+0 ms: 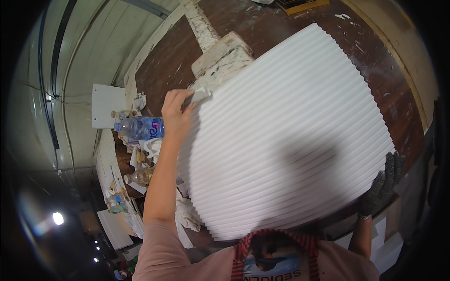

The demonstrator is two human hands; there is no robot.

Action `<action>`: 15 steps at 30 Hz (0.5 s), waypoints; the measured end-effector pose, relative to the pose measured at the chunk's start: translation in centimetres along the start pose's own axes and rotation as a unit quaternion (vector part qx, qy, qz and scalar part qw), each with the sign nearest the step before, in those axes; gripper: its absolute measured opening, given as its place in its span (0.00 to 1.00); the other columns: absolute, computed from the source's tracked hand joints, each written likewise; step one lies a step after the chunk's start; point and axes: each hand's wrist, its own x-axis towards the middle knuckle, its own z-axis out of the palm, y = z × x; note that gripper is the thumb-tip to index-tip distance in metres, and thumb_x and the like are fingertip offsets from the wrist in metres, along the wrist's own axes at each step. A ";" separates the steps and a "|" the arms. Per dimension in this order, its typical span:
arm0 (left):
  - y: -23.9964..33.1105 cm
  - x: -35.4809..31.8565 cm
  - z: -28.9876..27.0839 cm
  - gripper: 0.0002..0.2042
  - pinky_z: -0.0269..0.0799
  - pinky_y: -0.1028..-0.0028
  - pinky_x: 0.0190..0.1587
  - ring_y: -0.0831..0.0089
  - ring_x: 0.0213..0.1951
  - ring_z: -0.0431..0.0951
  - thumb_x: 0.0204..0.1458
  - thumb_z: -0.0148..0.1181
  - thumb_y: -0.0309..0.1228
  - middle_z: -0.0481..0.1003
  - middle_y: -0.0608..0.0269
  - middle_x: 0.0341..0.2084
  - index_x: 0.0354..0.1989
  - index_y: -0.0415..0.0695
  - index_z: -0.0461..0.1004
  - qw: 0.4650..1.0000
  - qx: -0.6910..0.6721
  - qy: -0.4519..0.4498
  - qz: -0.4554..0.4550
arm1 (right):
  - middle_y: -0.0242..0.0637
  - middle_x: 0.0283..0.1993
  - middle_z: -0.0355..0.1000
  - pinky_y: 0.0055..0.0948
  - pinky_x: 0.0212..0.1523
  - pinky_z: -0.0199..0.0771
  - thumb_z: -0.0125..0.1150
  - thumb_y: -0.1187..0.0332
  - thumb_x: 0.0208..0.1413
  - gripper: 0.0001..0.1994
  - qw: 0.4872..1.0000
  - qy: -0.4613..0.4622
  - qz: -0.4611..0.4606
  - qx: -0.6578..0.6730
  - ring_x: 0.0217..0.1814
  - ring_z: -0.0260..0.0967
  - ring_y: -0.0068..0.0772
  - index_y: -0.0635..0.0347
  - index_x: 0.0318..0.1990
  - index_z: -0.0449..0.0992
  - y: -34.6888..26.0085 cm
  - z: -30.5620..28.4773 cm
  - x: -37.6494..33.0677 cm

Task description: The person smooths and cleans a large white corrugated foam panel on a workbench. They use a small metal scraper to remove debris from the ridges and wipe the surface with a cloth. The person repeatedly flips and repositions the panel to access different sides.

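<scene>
Panel point(286, 107), white corrugated, at near edge of bench point(161, 70): I foresee chipped ridges should left hand point(177, 110), fingers clamped on pale block point(201, 95), overpress while right hand point(376, 192), fingers outstretched, slips.

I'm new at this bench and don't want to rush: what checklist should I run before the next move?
1. Left hand holding the small pale piece: ok.
2. Right hand at the ribbed white panel's right edge: ok.
3. Both hands gloved: not ok; left is bare.
4. Panel evenly lit: not ok; a shadow crosses it.
5. Bottle standing upright: cannot tell; left forearm hides its base.
</scene>
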 end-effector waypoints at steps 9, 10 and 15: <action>-0.3 1.5 2.7 0.17 0.74 0.68 0.41 0.59 0.42 0.76 0.42 0.67 0.15 0.77 0.56 0.39 0.43 0.38 0.79 0.999 -0.035 -0.009 -0.007 | 0.48 0.59 0.73 0.53 0.71 0.54 0.46 0.68 0.68 0.17 1.000 0.013 -0.016 -0.001 0.66 0.64 0.54 0.68 0.54 0.77 -0.1 0.7 0.1; 0.2 2.0 2.9 0.17 0.74 0.69 0.40 0.62 0.41 0.77 0.42 0.67 0.15 0.78 0.57 0.40 0.44 0.38 0.79 0.999 -0.032 0.000 0.008 | 0.49 0.57 0.74 0.55 0.70 0.56 0.46 0.68 0.67 0.16 0.999 0.023 -0.035 -0.003 0.64 0.66 0.54 0.69 0.52 0.78 0.1 0.8 0.5; 2.6 1.0 1.2 0.18 0.74 0.72 0.40 0.64 0.40 0.79 0.42 0.67 0.14 0.78 0.57 0.40 0.44 0.39 0.81 0.996 -0.066 -0.024 0.059 | 0.48 0.55 0.76 0.56 0.70 0.56 0.48 0.69 0.67 0.16 0.999 0.010 -0.051 0.002 0.63 0.67 0.55 0.69 0.51 0.79 0.7 0.7 0.8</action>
